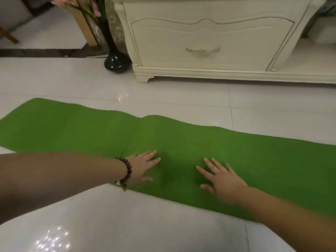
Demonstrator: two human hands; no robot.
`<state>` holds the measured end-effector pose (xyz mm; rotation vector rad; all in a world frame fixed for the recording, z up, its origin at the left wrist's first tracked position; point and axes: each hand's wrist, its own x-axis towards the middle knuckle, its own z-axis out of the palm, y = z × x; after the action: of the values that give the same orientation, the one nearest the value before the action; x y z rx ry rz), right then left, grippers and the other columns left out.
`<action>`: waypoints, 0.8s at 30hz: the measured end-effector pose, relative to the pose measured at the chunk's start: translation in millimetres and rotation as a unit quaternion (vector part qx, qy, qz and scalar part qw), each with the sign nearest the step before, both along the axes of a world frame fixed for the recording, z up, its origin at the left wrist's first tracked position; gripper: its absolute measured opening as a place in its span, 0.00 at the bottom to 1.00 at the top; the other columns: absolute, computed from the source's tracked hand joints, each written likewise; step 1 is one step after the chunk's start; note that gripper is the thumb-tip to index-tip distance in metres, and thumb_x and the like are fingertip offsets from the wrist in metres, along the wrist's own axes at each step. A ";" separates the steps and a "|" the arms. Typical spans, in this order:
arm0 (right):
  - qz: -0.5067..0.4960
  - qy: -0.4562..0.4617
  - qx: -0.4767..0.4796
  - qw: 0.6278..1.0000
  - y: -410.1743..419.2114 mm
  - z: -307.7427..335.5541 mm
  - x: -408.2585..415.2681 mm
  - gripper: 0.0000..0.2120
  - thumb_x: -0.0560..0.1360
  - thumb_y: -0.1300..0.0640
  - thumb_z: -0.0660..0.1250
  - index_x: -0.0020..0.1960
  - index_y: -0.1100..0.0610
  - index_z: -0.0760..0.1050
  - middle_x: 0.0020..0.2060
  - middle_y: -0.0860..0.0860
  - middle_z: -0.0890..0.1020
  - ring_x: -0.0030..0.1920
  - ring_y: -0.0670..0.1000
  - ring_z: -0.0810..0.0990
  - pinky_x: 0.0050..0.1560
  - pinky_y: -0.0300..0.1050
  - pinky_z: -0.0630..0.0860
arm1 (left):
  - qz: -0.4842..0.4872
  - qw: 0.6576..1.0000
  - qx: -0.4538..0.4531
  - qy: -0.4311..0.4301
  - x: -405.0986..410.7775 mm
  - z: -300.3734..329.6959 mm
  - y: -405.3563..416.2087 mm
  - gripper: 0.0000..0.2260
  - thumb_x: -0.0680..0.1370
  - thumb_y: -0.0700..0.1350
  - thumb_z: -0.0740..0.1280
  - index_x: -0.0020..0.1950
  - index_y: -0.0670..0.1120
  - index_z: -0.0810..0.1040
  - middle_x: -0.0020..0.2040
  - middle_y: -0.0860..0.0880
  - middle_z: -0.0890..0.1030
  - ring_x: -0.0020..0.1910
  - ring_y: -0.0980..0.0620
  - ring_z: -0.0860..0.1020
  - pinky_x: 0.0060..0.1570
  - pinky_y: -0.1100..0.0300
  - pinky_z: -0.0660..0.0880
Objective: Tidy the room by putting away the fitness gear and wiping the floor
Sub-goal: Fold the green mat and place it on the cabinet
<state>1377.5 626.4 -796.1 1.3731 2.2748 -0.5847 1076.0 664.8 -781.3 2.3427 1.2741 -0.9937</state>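
Observation:
A long green exercise mat [91, 131] lies flat across the white tiled floor, running from the left edge to the right edge of the view. My left hand [143, 167], with a brown bead bracelet on the wrist, rests on the mat near its front edge with fingers spread straight. My right hand [221, 179] lies flat on the mat a little to the right, fingers spread and slightly blurred. Neither hand holds anything.
A cream cabinet [214, 44] with a drawer handle stands behind the mat. A tall black vase [116, 60] with pink flowers stands at its left corner. Glossy white floor tiles [127, 224] lie in front of the mat.

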 end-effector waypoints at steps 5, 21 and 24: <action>0.041 0.009 0.033 0.999 38.8 25.3 -127.0 0.30 0.79 0.37 0.45 0.75 0.41 0.35 0.71 0.48 0.30 0.75 0.52 0.33 0.75 0.61 0.41 | 0.053 0.997 0.051 0.010 -125.5 -14.6 4.9 0.43 0.75 0.69 0.56 0.77 0.54 0.34 0.76 0.47 0.31 0.76 0.45 0.35 0.74 0.39 0.42; 0.060 -0.037 0.088 0.994 5.1 -68.4 -321.4 0.37 0.76 0.50 0.57 0.75 0.50 0.37 0.75 0.60 0.40 0.74 0.64 0.38 0.60 0.82 0.47 | 0.185 0.977 0.100 0.025 -320.4 -43.1 -6.8 0.34 0.80 0.36 0.51 0.76 0.57 0.32 0.78 0.46 0.37 0.77 0.40 0.38 0.72 0.34 0.45; 0.042 -0.041 0.091 0.994 3.8 -67.4 -321.8 0.47 0.77 0.61 0.56 0.66 0.44 0.16 0.69 0.56 0.24 0.71 0.63 0.26 0.65 0.78 0.40 | 0.193 0.973 0.121 0.025 -322.4 -31.4 -5.9 0.38 0.78 0.32 0.52 0.75 0.57 0.31 0.78 0.45 0.38 0.77 0.41 0.39 0.72 0.34 0.46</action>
<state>1055.7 630.3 -863.5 1.3476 2.3529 -0.2946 753.6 659.0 -812.7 2.1170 1.8732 -0.8119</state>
